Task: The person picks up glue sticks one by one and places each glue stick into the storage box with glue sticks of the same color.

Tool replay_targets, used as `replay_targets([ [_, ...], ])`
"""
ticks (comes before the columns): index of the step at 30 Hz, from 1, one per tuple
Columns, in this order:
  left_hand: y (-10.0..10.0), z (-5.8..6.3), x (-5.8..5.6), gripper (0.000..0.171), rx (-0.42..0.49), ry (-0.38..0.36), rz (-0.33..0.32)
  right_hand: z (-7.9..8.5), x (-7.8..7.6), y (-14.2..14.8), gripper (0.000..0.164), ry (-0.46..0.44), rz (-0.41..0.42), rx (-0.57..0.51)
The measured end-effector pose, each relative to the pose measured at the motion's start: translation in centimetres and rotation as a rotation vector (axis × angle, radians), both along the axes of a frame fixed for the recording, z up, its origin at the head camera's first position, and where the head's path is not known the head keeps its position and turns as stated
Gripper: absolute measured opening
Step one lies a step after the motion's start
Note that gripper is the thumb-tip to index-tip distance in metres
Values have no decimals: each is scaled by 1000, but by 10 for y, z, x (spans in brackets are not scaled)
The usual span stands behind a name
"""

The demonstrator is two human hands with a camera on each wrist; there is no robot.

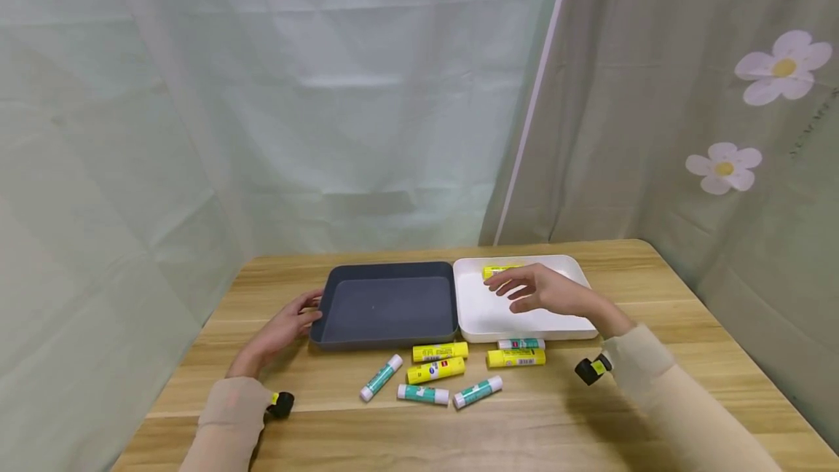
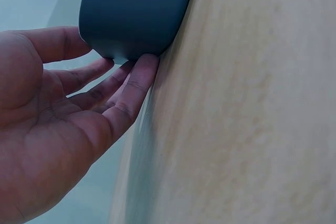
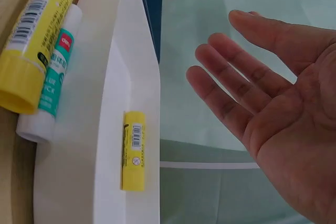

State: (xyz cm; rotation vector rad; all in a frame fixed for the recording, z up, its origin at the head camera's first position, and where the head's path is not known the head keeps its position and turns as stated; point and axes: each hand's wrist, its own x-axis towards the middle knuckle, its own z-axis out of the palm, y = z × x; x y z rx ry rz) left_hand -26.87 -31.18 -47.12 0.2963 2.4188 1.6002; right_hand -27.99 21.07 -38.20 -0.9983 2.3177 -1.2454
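Note:
My left hand (image 1: 296, 323) touches the outer left end of the dark grey tray (image 1: 317, 326); in the left wrist view its fingers rest against the tray's outer wall (image 2: 136, 14). Over the white tray (image 1: 472, 319) hovers my right hand (image 1: 540, 290), fingers loosely spread and holding nothing. Inside the white tray lies a yellow glue stick (image 3: 134, 150), partly hidden behind the right hand in the head view. In front of the trays lie yellow glue sticks (image 1: 435, 370) and teal-and-white glue sticks (image 1: 422, 394).
The two trays stand side by side toward the back of the wooden table (image 1: 367, 443). Close to the white tray's front wall lie a yellow glue stick (image 1: 515, 358) and a teal one (image 1: 521, 344). Curtains (image 1: 393, 130) hang behind the table.

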Motion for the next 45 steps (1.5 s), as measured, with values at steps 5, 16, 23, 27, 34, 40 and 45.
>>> replay_targets([
  [5,-1,1,1,59,-6,-7,1,-4,6,-5,47,-21,15,-11],
  [16,-3,0,1,60,2,5,-9,-16,23,-14,50,-31,96,-23],
  [23,-3,0,2,60,-7,-8,-2,-25,35,-22,49,-11,142,-5],
  [27,-3,0,2,60,-10,-11,3,-30,41,-26,48,-8,168,-3],
  [34,-3,-1,2,61,-2,-11,-4,-37,49,-28,49,-10,220,-22],
  [40,-3,-1,2,61,-1,-11,-3,-40,54,-34,49,-27,223,11],
  [45,-2,0,2,61,0,-9,-7,-43,61,-41,45,-37,217,79],
])
